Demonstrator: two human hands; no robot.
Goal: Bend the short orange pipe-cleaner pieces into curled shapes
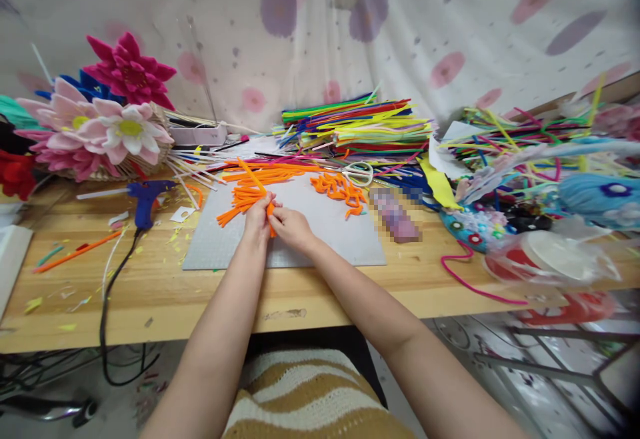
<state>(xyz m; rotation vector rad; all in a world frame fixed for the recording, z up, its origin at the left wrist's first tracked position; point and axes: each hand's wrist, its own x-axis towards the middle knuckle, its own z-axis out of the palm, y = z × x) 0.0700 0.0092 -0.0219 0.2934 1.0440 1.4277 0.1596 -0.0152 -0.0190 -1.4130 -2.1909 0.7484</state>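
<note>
My left hand (257,217) and my right hand (291,225) meet over the front part of a grey cutting mat (330,245). Both are closed on one orange pipe cleaner (251,177); its straight end slants up and away past the left hand, and a short piece shows below the fingers. Part of it is hidden inside the grip. Behind the left hand lie loose straight orange pipe cleaners (280,173) in a bundle. To the right, on the mat, sits a pile of bent orange pipe-cleaner pieces (337,189).
A blue glue gun (145,202) with a black cord lies left of the mat. Scissors (359,173) rest at its back right corner. Behind are stacked coloured pipe cleaners (360,125). Fuzzy flowers (100,119) stand back left; a plastic-wrapped cup (545,255) sits right.
</note>
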